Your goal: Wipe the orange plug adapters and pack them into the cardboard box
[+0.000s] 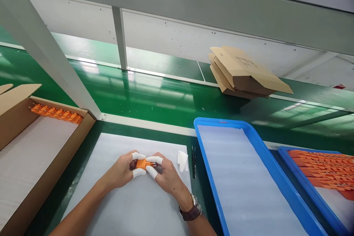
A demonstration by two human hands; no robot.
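Between my hands is a small orange plug-like piece [141, 164] with metal pins on its right side, held above a white foam sheet [132, 206]. My left hand [125, 167] pinches its left end between thumb and forefinger. My right hand [163, 172] closes on its right end, around the pins. White finger covers sit on the thumbs and forefingers. Part of the piece is hidden behind the fingertips. A white paper scrap [182, 160] lies on the sheet, right of my right hand.
On the left, a cardboard box [90, 120] holds a row of orange pieces [56, 113] along its far wall. A blue tray [206, 162] lined with white sheet stands to the right. Beyond it, another blue tray [293, 169] carries stacked orange pieces [323, 169]. Folded cardboard [249, 68] lies behind.
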